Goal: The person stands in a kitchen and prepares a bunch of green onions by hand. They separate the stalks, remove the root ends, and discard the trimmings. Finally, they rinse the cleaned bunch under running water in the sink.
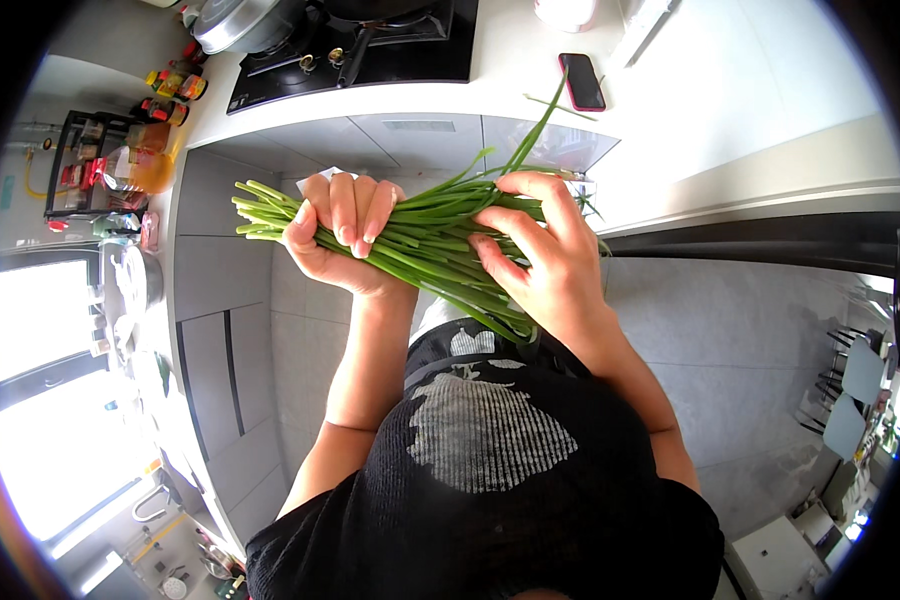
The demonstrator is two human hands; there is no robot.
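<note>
A thick bunch of long, flat green leaves, which look like garlic chives (442,232), lies across the air in front of my body. My left hand (345,225) is wrapped around it near the pale cut stems, which stick out past the fist to the left. On the leafy right part sits my right hand (551,244), its bent thumb and fingers gripping among the leaves. A few leaves rise from between its fingers towards the counter. The tips behind the right hand are partly hidden.
Beyond the hands runs a white counter (532,90) with a black gas hob (285,82), a metal pot (244,26), a pan handle (355,58) and a phone (582,82). Bottles, an oil jug (139,169) and a spice rack (94,157) line the left side. Chairs (862,371) stand far right.
</note>
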